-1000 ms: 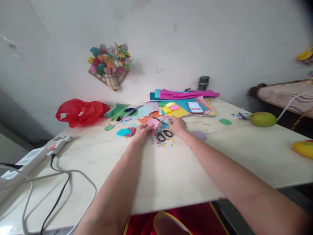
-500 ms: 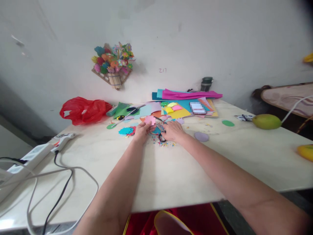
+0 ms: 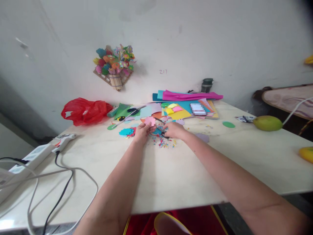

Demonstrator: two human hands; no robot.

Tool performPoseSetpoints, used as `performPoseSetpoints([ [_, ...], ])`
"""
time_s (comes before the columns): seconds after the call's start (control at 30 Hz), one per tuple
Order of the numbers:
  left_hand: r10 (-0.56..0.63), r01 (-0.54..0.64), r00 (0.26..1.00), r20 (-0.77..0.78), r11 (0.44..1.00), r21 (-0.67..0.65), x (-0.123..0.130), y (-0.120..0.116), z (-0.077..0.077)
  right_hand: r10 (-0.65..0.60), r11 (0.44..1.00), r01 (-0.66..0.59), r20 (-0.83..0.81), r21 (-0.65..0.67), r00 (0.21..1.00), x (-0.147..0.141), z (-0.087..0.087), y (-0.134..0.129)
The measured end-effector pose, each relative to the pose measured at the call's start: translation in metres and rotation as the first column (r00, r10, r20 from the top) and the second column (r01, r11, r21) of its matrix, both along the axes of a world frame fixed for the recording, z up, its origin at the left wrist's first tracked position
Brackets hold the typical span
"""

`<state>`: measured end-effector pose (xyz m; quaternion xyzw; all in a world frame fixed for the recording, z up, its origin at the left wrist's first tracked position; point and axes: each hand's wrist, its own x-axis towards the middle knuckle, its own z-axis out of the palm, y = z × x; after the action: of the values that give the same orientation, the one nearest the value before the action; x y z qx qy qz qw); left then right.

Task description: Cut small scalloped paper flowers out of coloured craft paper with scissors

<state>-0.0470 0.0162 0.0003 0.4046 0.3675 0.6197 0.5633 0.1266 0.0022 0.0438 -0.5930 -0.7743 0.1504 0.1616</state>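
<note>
A pink scalloped paper flower (image 3: 150,121) is pinched between the fingers of my left hand (image 3: 143,131), above the middle of the table. Close on its right, my right hand (image 3: 174,130) has its fingers closed round small scissors (image 3: 165,135). Their dark handle loop shows below the fingers; the blades are partly hidden. Blue paper (image 3: 156,131) lies between the hands. Small coloured paper scraps (image 3: 164,142) are scattered just below. Left of my left hand is a pile of blue and red scalloped paper pieces (image 3: 126,132).
Coloured sheets (image 3: 183,112) and a phone-like item (image 3: 198,109) lie at the back. Larger scissors (image 3: 133,111) and a red plastic bag (image 3: 85,111) are back left. A power strip (image 3: 31,156) with cables is at left, a mango (image 3: 267,123) at right.
My right hand's fingers have gone from spread over the scissors to closed round them, and the handle loop has turned. My left hand still holds the pink flower in nearly the same place.
</note>
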Motion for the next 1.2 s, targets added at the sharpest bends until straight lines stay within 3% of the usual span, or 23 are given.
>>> performPoseSetpoints([
  [0.07, 0.002, -0.002, 1.000, -0.007, 1.000, -0.001, 0.001, -0.001, 0.001, -0.007, 0.981, -0.038, -0.230, -0.189, 0.973, 0.006, -0.004, 0.009],
  [0.17, -0.011, 0.011, 1.000, -0.015, 1.000, -0.001, 0.001, -0.002, 0.002, -0.079, 0.948, -0.091, -0.503, -0.304, 0.861, 0.014, -0.009, 0.016],
  [0.3, -0.042, 0.042, 0.999, -0.026, 0.999, 0.019, 0.000, 0.000, -0.002, -0.084, 0.911, -0.181, -0.595, -0.371, 0.799, 0.024, -0.008, 0.017],
  [0.47, -0.075, 0.078, 0.994, -0.074, 0.996, 0.041, 0.000, 0.001, -0.005, -0.057, 0.912, -0.266, -0.740, -0.311, 0.670, 0.029, -0.005, 0.019],
  [0.67, -0.146, 0.152, 0.971, -0.190, 0.988, 0.020, 0.000, -0.002, -0.004, -0.132, 0.969, -0.104, -0.824, -0.224, 0.551, 0.023, -0.007, 0.021],
  [0.9, -0.224, 0.232, 0.929, -0.296, 0.973, -0.009, 0.002, -0.001, -0.005, -0.120, 0.983, -0.080, -0.902, -0.167, 0.414, 0.016, -0.004, 0.017],
  [1.03, -0.251, 0.265, 0.910, -0.331, 0.964, -0.004, 0.001, -0.001, -0.006, -0.103, 0.984, -0.094, -0.922, -0.148, 0.373, 0.015, -0.005, 0.018],
  [1.2, -0.258, 0.276, 0.898, -0.358, 0.961, 0.001, 0.002, -0.002, -0.004, -0.073, 0.988, -0.097, -0.920, -0.119, 0.384, 0.012, -0.009, 0.019],
])
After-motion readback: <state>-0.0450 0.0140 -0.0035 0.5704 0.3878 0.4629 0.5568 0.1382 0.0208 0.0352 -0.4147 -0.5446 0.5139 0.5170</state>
